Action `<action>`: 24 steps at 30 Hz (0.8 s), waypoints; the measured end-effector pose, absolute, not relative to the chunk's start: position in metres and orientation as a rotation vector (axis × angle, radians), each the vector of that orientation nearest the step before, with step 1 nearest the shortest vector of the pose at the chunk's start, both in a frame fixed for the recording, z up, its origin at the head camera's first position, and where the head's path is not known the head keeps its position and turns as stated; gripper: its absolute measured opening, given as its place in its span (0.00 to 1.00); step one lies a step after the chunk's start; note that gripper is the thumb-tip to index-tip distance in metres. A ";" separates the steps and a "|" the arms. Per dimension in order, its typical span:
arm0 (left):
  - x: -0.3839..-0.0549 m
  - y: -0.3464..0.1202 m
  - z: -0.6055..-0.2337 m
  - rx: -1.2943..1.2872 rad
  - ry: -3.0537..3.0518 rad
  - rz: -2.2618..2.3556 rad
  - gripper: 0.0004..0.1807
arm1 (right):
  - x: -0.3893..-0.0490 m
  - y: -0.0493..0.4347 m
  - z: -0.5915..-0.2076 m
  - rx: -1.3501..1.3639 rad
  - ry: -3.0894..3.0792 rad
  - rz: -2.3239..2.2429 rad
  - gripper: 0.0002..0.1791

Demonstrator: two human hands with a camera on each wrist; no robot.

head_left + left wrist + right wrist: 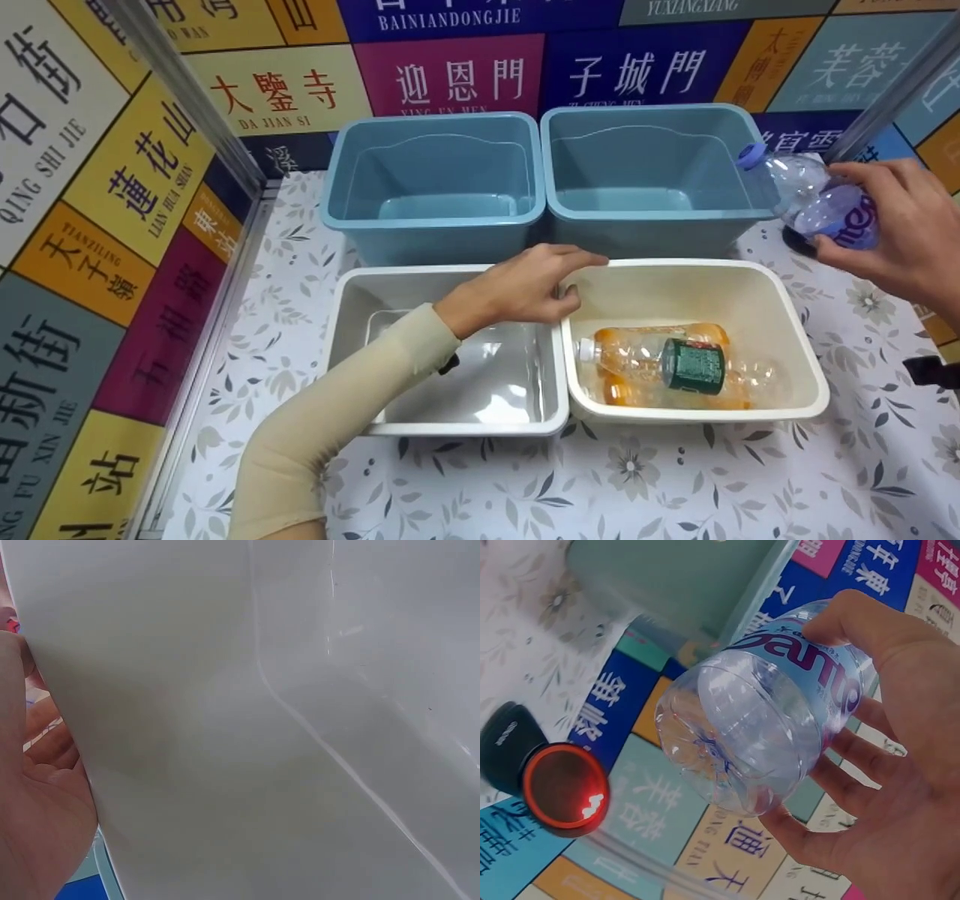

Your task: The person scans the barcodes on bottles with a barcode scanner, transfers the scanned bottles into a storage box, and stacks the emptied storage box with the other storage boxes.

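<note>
My right hand [904, 225] grips a clear plastic bottle [795, 199] with a purple cap and a blue-and-purple label. The bottle lies tilted at the right end of the right blue bin [649, 225], its cap over that bin's rim. In the right wrist view the thumb and fingers wrap the label [817, 679], with the bottle's base facing the camera. My left hand [525, 289] hovers over the adjoining edges of the grey-white bin [450, 430] and the cream bin [697, 415], fingers loosely bent. Whether it touches the rims is unclear.
Inside the cream bin lie a clear bottle with a green label [694, 366] and orange-labelled bottles [622, 390]. The left blue bin [435, 223] stands behind the grey-white one. A dark round device with a red-lit ring [566, 787] is near the right hand. Printed panels [457, 75] wall the back.
</note>
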State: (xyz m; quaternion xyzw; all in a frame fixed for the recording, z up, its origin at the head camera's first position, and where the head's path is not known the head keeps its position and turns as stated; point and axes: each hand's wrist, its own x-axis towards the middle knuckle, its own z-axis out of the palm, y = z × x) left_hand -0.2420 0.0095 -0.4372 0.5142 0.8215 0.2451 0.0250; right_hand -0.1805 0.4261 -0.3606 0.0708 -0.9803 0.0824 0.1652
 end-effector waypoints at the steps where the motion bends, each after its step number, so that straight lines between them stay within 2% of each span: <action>1: -0.242 0.009 -0.438 1.595 2.542 0.759 0.32 | -0.181 0.428 -0.363 0.189 -2.796 0.239 0.48; 24: -0.242 0.009 -0.438 1.600 2.541 0.772 0.32 | -0.198 0.480 -0.405 -0.061 -2.818 0.464 0.47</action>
